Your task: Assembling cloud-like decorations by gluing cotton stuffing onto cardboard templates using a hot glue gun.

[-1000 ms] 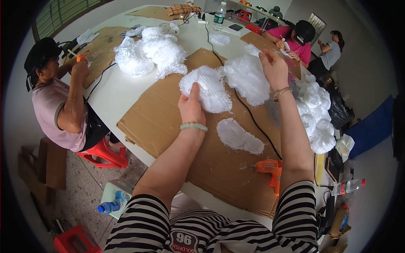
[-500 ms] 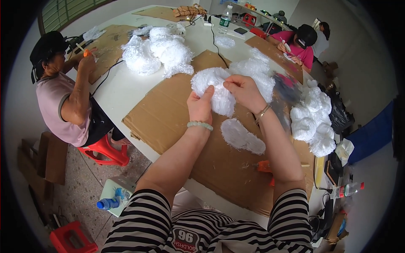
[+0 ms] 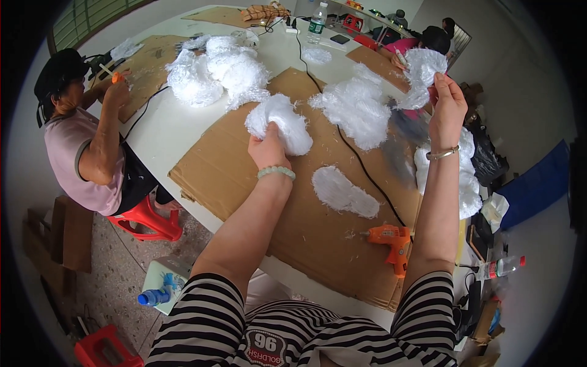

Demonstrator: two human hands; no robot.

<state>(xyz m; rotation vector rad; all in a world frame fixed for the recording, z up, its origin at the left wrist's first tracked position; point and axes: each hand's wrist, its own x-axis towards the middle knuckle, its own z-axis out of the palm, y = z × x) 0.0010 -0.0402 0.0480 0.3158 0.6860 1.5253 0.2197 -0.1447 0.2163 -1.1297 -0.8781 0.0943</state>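
My left hand [image 3: 268, 147] grips a white fluffy piece [image 3: 282, 122] above the cardboard, its thumb pressed on the near side. Raised at the far right, my right hand [image 3: 447, 107] pinches another white fluffy piece [image 3: 425, 70], which hangs curved and apart from the first. Nearer me lies a flat, white, sole-shaped fluffy piece [image 3: 345, 191]. An orange glue gun [image 3: 391, 241] rests on the cardboard beside my right forearm, nozzle towards the left. Between my hands, more white fluffy pieces [image 3: 354, 107] lie in a loose heap.
A cardboard sheet [image 3: 214, 165] covers the table before me, crossed by a black cord [image 3: 361, 162]. White fluffy heaps stand at the back left [image 3: 235, 67] and right [image 3: 449, 177]. One person [image 3: 85, 140] sits at the left holding an orange tool; another [image 3: 434, 40] works across the table.
My right hand has moved far up and right, now with a separate fluffy piece. My left hand has shifted slightly left with its piece. The glue gun shows fully now.
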